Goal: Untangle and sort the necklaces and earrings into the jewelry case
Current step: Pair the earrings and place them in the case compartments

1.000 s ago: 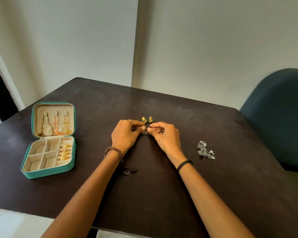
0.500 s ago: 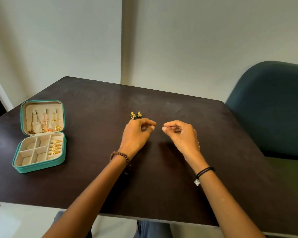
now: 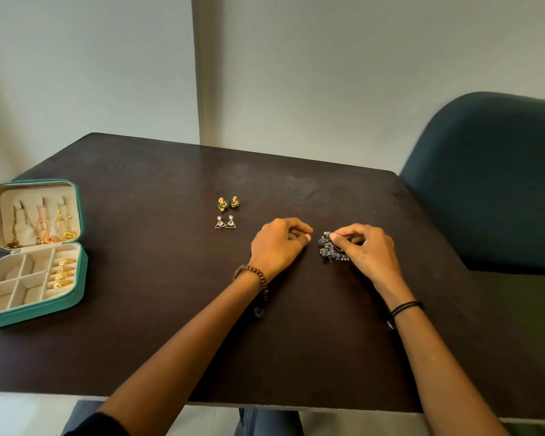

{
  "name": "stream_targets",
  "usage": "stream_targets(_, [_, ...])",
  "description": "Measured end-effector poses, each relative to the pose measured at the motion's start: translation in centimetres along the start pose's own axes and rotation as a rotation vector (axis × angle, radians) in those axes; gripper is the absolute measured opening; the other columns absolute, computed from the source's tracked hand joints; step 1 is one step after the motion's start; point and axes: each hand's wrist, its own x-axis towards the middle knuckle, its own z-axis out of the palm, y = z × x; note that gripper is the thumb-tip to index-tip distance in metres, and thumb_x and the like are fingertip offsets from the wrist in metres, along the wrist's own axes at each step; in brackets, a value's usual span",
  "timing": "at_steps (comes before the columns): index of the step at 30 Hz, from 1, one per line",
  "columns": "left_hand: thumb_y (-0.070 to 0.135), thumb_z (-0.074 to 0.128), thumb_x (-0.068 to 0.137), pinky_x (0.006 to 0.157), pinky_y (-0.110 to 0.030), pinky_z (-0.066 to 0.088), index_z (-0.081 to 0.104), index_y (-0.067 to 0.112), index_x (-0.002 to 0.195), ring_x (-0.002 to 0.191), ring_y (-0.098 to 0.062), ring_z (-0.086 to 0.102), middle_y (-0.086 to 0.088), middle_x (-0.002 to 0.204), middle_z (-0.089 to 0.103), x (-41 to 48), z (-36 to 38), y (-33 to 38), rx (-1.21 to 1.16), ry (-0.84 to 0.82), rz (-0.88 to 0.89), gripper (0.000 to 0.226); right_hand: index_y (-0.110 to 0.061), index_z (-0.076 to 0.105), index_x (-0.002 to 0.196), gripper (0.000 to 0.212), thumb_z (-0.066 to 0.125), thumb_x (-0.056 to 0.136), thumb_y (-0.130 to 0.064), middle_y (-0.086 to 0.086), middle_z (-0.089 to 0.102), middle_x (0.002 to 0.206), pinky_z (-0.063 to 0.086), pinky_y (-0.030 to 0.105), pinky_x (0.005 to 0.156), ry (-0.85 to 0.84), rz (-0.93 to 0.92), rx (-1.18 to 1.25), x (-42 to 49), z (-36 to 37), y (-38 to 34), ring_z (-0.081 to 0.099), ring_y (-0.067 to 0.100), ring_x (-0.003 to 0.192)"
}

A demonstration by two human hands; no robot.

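A teal jewelry case (image 3: 79,275) lies open at the table's left, with necklaces hung in its lid and gold rings in its rolls. A pair of gold and green earrings (image 3: 228,203) sits mid-table, and a pair of triangle earrings (image 3: 225,222) lies just in front of them. To the right, a tangled silver jewelry cluster (image 3: 329,248) rests on the table. My right hand (image 3: 364,250) pinches the top of this cluster with thumb and fingers. My left hand (image 3: 279,243) lies beside it on the table, fingers curled, with nothing visible in it.
The dark table (image 3: 170,325) has its near edge just below my forearms. A dark teal chair (image 3: 491,184) stands at the table's right side. A pale wall rises behind the far edge.
Both hands left the triangle earrings, which now lie uncovered on the table. My right hand moved right and took hold of the silver cluster; my left hand followed it rightward.
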Motion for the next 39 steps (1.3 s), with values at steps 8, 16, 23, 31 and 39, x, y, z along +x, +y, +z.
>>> stream_targets(8, [0.030, 0.068, 0.091, 0.082, -0.030, 0.057, 0.074, 0.032, 0.098, 0.082, -0.004, 0.067, 0.015, 0.087, 0.071, 0.0, 0.1, -0.6, -0.146, 0.052, 0.046, 0.009, -0.022, 0.077, 0.092, 0.002, 0.075, 0.092, -0.022, -0.009, 0.076, 0.092, 0.050, 0.012, 0.070, 0.013, 0.070, 0.377, 0.5, -0.7, 0.8, 0.067, 0.003, 0.087])
stream_targets(16, [0.027, 0.065, 0.093, 0.079, -0.018, 0.051, 0.073, 0.031, 0.102, 0.088, -0.002, 0.062, 0.015, 0.093, 0.070, -0.2, 0.1, -0.3, -0.239, 0.078, 0.157, 0.013, -0.012, 0.072, 0.106, 0.014, 0.069, 0.096, -0.022, 0.003, 0.078, 0.100, 0.051, 0.019, 0.072, 0.012, -0.031, 0.587, 0.1, -0.8, -0.3, 0.071, 0.013, 0.093])
stream_targets(23, [0.022, 0.059, 0.099, 0.052, -0.011, 0.037, 0.072, 0.025, 0.113, 0.048, 0.005, 0.047, 0.010, 0.101, 0.074, -0.4, 0.1, 0.4, -0.357, 0.093, 0.263, 0.019, -0.007, 0.071, 0.113, 0.020, 0.069, 0.095, -0.013, 0.003, 0.077, 0.101, 0.052, 0.020, 0.079, 0.008, -0.107, 0.759, -0.4, -0.9, -1.7, 0.069, 0.012, 0.097])
stream_targets(31, [0.029, 0.050, 0.104, 0.094, -0.018, 0.050, 0.066, 0.019, 0.123, 0.104, -0.001, 0.067, 0.007, 0.103, 0.075, -0.2, 0.7, 0.3, -0.426, -0.097, 0.258, 0.027, -0.009, 0.071, 0.109, 0.015, 0.067, 0.094, -0.007, 0.008, 0.075, 0.100, 0.056, 0.026, 0.081, -0.035, -0.078, 0.937, -0.8, -1.1, -2.6, 0.071, 0.023, 0.096])
stream_targets(39, [0.023, 0.074, 0.089, 0.091, -0.030, 0.056, 0.071, 0.012, 0.115, 0.095, -0.013, 0.073, -0.003, 0.095, 0.077, 0.0, 0.4, 0.4, -0.573, -0.041, 0.262, 0.028, -0.009, 0.076, 0.103, 0.016, 0.077, 0.087, -0.010, 0.004, 0.079, 0.098, 0.056, 0.024, 0.078, -0.059, -0.132, 0.693, -0.8, -0.2, -2.2, 0.074, 0.016, 0.093])
